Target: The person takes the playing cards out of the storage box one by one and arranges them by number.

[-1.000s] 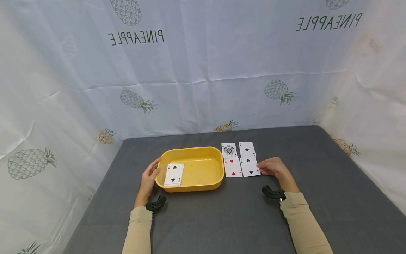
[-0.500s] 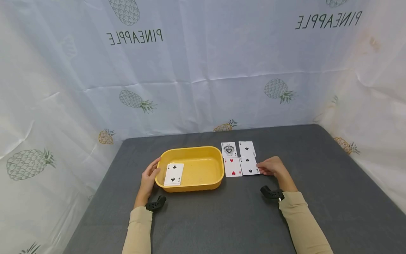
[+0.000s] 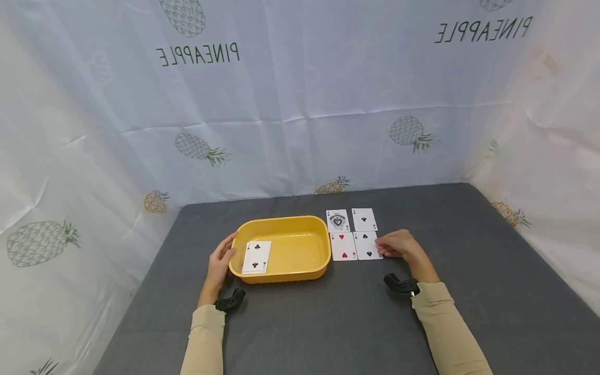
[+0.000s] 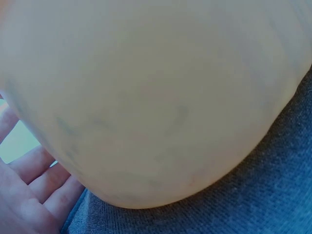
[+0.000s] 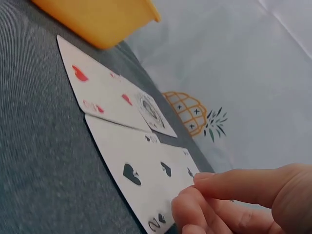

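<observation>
In the head view, my left hand [image 3: 219, 265] holds the left end of a yellow plastic tray [image 3: 281, 277], thumb and fingers at its rim. Inside the tray, at its left, lies a small stack of playing cards [image 3: 256, 257] topped by the two of clubs. Right of the tray, face-up cards form two rows: an ace of spades [image 3: 337, 221] and ace of clubs [image 3: 364, 220] behind, a two of hearts [image 3: 344, 247] and two of spades [image 3: 367, 245] in front. My right hand [image 3: 398, 245] pinches the right edge of the two of spades, which lies flat; fingers [image 5: 187, 209] cover that edge.
A dark grey cloth [image 3: 319, 323] covers the table. White curtains [image 3: 300, 78] printed with pineapples hang behind it and along both sides. Each wrist carries a black camera mount [image 3: 401, 285]. In the left wrist view, a blurred pale surface fills most of the picture.
The two of spades has turned slightly and shifted left, now sitting straighter beside the two of hearts. My right hand moved slightly left with it; the left hand and tray stayed put.
</observation>
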`<state>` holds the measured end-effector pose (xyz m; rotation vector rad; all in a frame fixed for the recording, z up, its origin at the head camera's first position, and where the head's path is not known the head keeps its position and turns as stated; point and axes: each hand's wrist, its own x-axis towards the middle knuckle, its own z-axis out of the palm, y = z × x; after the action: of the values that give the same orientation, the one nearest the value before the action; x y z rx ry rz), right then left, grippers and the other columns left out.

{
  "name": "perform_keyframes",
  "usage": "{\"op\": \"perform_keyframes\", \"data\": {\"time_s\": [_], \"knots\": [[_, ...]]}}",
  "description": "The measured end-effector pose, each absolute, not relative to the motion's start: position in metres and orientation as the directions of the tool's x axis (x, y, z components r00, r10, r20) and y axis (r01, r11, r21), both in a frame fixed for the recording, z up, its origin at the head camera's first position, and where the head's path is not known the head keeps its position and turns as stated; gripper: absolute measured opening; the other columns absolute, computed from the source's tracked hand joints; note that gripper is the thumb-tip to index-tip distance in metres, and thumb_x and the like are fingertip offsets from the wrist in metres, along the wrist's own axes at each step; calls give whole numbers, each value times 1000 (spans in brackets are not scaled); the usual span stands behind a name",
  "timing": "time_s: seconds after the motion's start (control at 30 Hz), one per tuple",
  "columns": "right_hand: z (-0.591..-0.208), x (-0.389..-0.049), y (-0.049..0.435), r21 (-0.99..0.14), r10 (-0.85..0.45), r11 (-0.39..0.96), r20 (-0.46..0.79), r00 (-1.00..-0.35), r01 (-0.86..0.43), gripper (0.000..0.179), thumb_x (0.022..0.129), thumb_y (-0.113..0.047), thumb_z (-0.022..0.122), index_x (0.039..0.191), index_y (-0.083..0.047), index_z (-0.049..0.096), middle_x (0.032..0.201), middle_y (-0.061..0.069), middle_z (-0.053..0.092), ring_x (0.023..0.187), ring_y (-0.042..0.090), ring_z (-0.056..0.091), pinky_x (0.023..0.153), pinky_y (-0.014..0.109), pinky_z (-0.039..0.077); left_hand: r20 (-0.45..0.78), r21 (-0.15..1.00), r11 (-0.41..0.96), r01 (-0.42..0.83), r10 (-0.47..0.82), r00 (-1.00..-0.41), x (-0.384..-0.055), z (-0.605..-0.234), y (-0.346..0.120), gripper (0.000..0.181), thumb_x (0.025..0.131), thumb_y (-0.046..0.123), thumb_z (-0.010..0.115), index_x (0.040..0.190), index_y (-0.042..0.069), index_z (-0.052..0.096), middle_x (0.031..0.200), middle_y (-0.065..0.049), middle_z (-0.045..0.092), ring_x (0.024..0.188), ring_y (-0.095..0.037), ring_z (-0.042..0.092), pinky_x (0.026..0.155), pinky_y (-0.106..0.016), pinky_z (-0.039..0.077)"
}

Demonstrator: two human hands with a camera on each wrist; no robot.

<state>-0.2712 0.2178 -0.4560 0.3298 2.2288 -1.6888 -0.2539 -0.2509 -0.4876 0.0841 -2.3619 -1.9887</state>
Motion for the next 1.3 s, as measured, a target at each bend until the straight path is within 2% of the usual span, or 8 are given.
{"op": "perform_keyframes", "data": {"time_s": [0.27, 0.4, 0.7, 0.93, 1.0, 1.17, 1.3], "knots": [[-450, -271, 200, -914, -93, 253, -350, -932, 318, 33, 91, -10, 62, 111, 16, 59, 59, -11, 65, 56, -1, 62, 56, 15, 52, 9, 986, 166, -3, -75, -997, -254, -488, -252, 44, 100, 18, 48, 144, 19, 45, 149, -10, 45, 109, 12, 50, 87, -3, 42], [-445, -271, 187, -910, -116, 279, -348, -930, 305, 39, 92, -14, 61, 117, 16, 57, 63, -11, 65, 58, 0, 61, 59, 17, 54, 13, 986, 165, -1, -80, -997, -254, -488, -252, 43, 100, 17, 49, 143, 19, 45, 147, -8, 46, 109, 13, 50, 88, -3, 42], [-424, -271, 161, -933, -210, 215, -333, -919, 288, 46, 95, -16, 58, 126, 18, 51, 71, -8, 68, 63, 1, 64, 66, 17, 55, 24, 985, 173, 9, -84, -996, -252, -488, -251, 43, 100, 18, 48, 143, 19, 46, 147, -9, 46, 109, 14, 50, 88, -3, 42], [-409, -267, 137, -944, -285, 242, -288, -914, 223, 43, 94, -21, 61, 121, 13, 58, 75, -8, 68, 73, 7, 68, 77, 25, 58, 19, 985, 173, 4, -89, -996, -253, -487, -251, 43, 100, 17, 49, 143, 18, 46, 146, -9, 46, 108, 14, 50, 87, -3, 42], [-407, -267, 129, -949, -306, 226, -283, -909, 220, 42, 94, -19, 60, 120, 14, 58, 75, -6, 69, 72, 7, 69, 77, 27, 58, 22, 985, 173, 7, -85, -996, -253, -487, -252, 43, 100, 17, 49, 143, 18, 46, 147, -10, 46, 108, 14, 50, 87, -3, 42], [-403, -267, 105, -959, -358, 149, -279, -891, 240, 42, 95, -14, 59, 121, 19, 54, 71, -5, 70, 66, 6, 69, 69, 22, 58, 19, 985, 171, 6, -73, -997, -253, -486, -252, 44, 100, 16, 48, 144, 17, 45, 150, -9, 44, 109, 13, 49, 87, -2, 41], [-401, -264, 87, -968, -400, 123, -250, -882, 218, 41, 93, -16, 62, 116, 18, 59, 73, -3, 71, 68, 8, 71, 72, 26, 59, 11, 985, 173, -1, -67, -998, -252, -486, -252, 44, 100, 17, 47, 144, 17, 44, 151, -9, 43, 109, 13, 49, 87, -1, 41]]}}
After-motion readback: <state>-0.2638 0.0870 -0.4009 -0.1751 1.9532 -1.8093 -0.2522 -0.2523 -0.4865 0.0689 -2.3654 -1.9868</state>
